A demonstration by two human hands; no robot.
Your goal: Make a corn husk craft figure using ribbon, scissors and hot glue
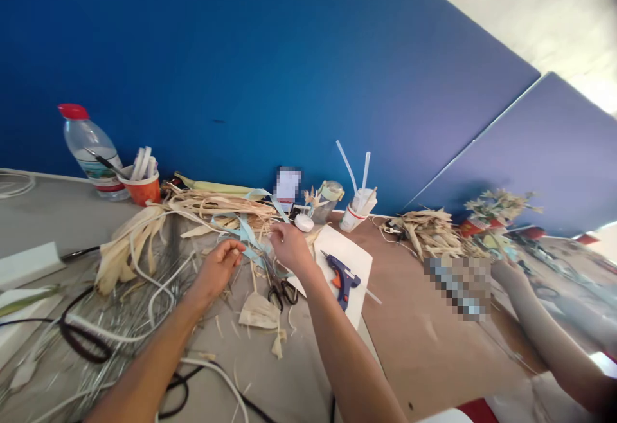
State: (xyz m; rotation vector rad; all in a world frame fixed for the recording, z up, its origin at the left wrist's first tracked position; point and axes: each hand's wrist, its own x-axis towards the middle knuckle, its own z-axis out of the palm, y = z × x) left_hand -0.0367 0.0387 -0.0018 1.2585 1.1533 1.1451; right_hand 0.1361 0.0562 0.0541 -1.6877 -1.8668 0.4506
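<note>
Head view is giving me two bare hands working above a cluttered table; the left hand point(222, 264) is curling its fingers inward, thumb and forefinger coming close together, right beside the light-blue strips point(247, 233); I am not managing to tell whether it is pinching anything. The right hand point(292, 246) is bending at the wrist, fingers pointing down and partly folded; its fingertips are lying hidden from me, so I cannot tell what, if anything, they are gripping. The strips are lying in loose loops between and beyond the hands, partly over the dried husks point(222, 201); scissors point(283, 292) are resting below the right hand, dark handles facing the wearer, and a loose husk piece point(259, 311) is lying just left of those handles. Right of the right forearm, a blue-and-orange glue gun point(344, 279) is lying on a white sheet point(360, 262); farther back I am seeing a white cup point(353, 218) holding translucent sticks, while an orange cup point(144, 190) and a red-capped bottle point(91, 153) are standing at the far left; on the far right, a co-worker's hand point(508, 275) is reaching in over the neighbouring work area.
</note>
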